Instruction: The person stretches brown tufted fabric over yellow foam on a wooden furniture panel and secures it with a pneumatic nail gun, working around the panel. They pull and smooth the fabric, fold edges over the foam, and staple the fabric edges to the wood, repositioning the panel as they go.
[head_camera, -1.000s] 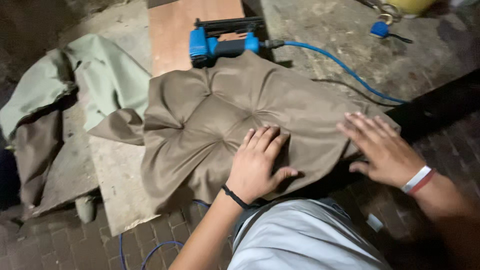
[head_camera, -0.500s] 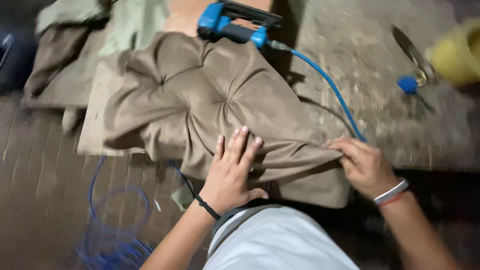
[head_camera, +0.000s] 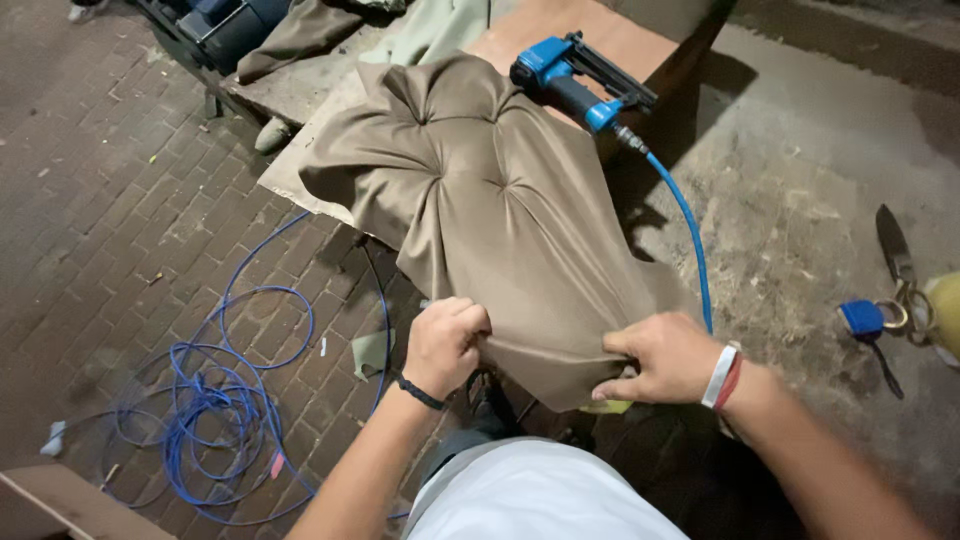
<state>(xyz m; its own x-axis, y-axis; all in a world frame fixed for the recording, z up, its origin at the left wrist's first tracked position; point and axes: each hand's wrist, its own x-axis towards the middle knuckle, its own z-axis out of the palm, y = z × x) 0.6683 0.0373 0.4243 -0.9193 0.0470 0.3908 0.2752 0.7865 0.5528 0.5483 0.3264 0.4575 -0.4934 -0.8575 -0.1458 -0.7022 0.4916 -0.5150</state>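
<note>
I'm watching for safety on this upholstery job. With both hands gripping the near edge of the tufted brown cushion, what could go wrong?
1. The blue pneumatic staple gun rests on the tufted brown fabric cushion; pulling by the left hand and right hand might tip it off.
2. The loose blue coiled hose on the brick floor could snag a foot.

Tufted brown fabric panel (head_camera: 490, 210), draped on board, near edge pinched.
</note>
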